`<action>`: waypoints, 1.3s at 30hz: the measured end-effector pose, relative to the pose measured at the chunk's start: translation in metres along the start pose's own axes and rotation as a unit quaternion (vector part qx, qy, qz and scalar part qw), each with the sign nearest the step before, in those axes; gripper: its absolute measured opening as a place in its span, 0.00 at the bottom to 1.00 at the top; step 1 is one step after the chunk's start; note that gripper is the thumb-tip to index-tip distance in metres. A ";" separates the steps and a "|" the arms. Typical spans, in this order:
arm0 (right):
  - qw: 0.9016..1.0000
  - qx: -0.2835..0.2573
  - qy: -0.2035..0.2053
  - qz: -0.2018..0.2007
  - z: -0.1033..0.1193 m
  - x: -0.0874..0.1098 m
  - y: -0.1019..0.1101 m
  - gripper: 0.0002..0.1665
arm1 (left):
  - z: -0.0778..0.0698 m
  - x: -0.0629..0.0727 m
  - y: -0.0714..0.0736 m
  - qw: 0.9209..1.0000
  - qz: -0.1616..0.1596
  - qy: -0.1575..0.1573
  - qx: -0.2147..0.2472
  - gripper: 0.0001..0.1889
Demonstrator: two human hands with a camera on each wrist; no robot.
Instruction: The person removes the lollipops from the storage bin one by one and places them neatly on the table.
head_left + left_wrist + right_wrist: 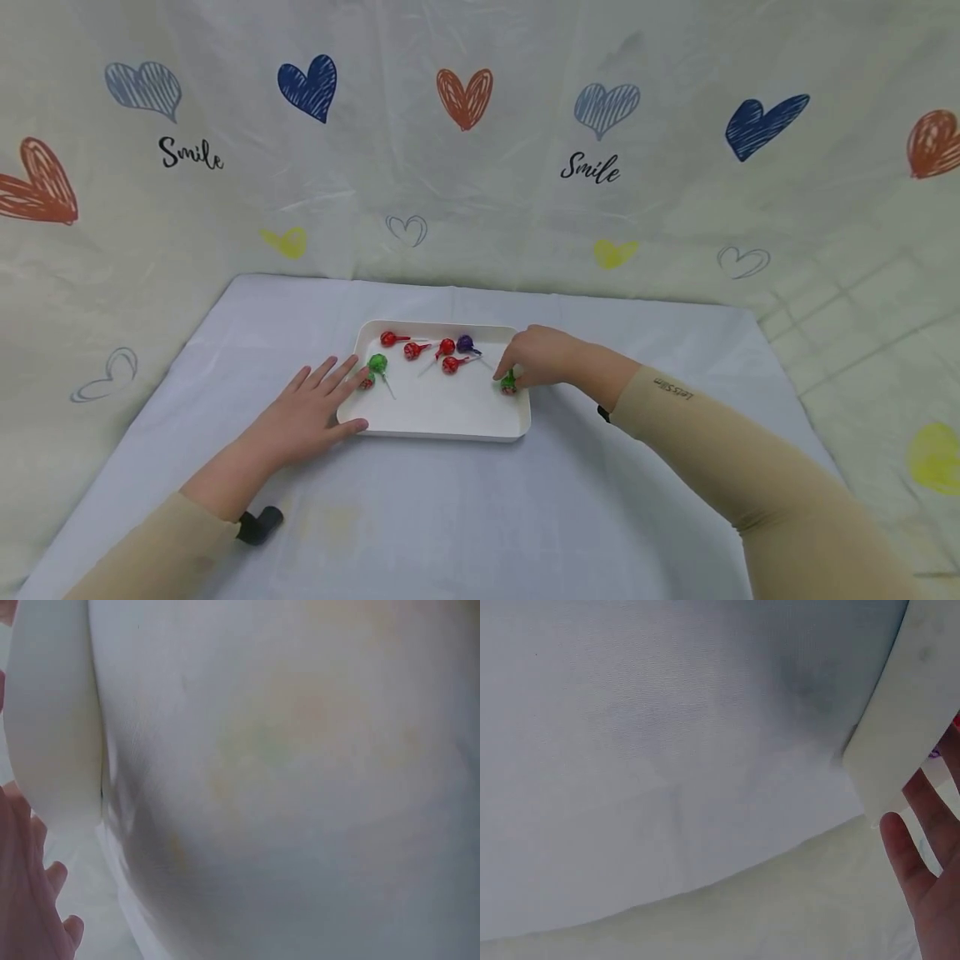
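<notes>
My right hand [542,357] reaches over the right end of the white tray [442,417], fingers bent down around a green-wrapped lollipop [509,383]; its ball shows just below my fingertips, near the tray's right wall. Whether I actually pinch it I cannot tell, as my own hand covers the upper part. In the right wrist view two of my fingers stand apart beside the tray's outer wall.

My left hand [303,417] is spread wide and grips nothing, with the thumb and index finger reaching over the tray's left edge. Close to that index fingertip lies a red-and-green lollipop [367,382], and just beyond it a green lollipop [378,363], its stick slanting toward the near side.

Farther along, toward the tray's far side, lie four red lollipops [450,365], one of them alone near the far left corner. A purple lollipop [465,343] sits to the right of the upper middle red one.

The tray rests on a white tablecloth [465,517], faintly stained nearer me. Beige sleeves [697,442] cover my forearms. Behind everything hangs a pale backdrop [510,233] printed with hearts and "Smile".
</notes>
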State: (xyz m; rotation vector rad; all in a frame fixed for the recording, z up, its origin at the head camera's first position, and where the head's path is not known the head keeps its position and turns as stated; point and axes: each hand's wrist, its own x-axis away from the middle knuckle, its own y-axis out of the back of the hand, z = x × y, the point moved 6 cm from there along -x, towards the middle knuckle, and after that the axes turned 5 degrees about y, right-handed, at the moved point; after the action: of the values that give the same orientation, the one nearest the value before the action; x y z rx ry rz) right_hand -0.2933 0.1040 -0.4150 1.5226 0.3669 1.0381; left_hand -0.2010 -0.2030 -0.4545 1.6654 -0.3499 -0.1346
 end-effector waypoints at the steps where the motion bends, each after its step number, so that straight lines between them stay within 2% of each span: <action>1: 1.000 -0.001 -0.006 0.003 0.001 -0.001 0.000 0.17 | 0.000 0.000 0.000 1.000 0.000 0.000 0.001 0.46; 5: 1.000 0.014 -0.013 0.015 0.003 -0.002 -0.001 0.17 | -0.001 0.001 0.001 1.000 0.000 0.001 0.005 0.46; 12: 0.996 0.075 0.042 0.001 0.012 -0.003 0.002 0.14 | -0.004 0.002 0.005 1.000 -0.005 -0.001 -0.001 0.45; 19: 0.994 0.095 0.053 -0.010 0.015 -0.003 0.003 0.14 | -0.003 0.002 0.004 1.000 -0.007 -0.002 -0.008 0.46; 24: 0.995 0.078 0.054 -0.037 0.014 -0.001 0.011 0.15 | -0.002 0.002 0.003 1.000 -0.009 -0.005 -0.008 0.47; 30: 0.995 0.025 0.036 -0.090 0.006 0.007 0.029 0.15 | -0.001 0.003 0.002 1.000 -0.012 -0.004 -0.003 0.48; 39: 0.991 -0.007 0.015 -0.131 -0.009 0.034 0.037 0.16 | 0.000 0.004 0.001 1.000 -0.010 0.003 -0.003 0.47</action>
State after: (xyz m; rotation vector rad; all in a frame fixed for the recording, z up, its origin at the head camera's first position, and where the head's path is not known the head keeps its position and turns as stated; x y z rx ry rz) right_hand -0.2931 0.1252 -0.3684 1.4036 0.5644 0.8548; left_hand -0.1971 -0.2042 -0.4530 1.6641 -0.3289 -0.1458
